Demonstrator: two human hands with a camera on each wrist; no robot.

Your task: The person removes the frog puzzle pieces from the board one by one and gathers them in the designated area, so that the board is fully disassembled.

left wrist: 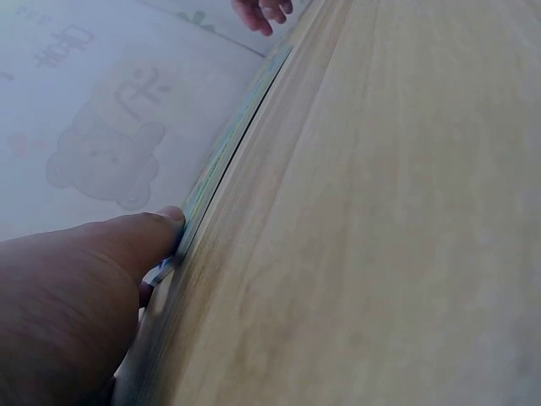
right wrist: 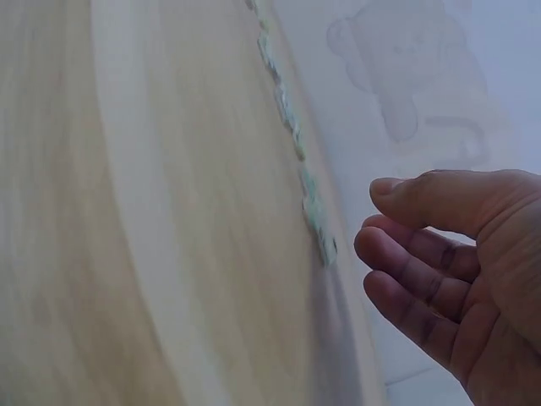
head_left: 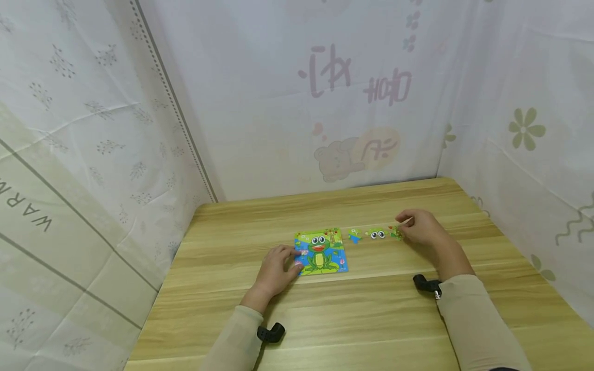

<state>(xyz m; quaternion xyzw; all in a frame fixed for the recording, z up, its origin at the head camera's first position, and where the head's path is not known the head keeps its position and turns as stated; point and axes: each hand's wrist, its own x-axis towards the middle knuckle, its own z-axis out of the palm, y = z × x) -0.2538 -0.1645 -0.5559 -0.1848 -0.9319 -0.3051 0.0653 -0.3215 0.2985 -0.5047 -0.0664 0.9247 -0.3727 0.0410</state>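
A square frog puzzle lies flat on the table in the head view, with a green frog on blue and green. At its left edge is my left hand, thumb and fingertips touching the border. Close up in the left wrist view, the thumb rests against the puzzle's thin edge. Right of the puzzle, loose puzzle pieces lie in a row: a blue-green one, one with frog eyes and one with red spots. My right hand hovers beside this last piece, fingers loosely bent, holding nothing.
The wooden table extends around the puzzle and pieces. Printed curtains hang behind it and on both sides. A black wrist camera sits on the left wrist, another black camera on the right.
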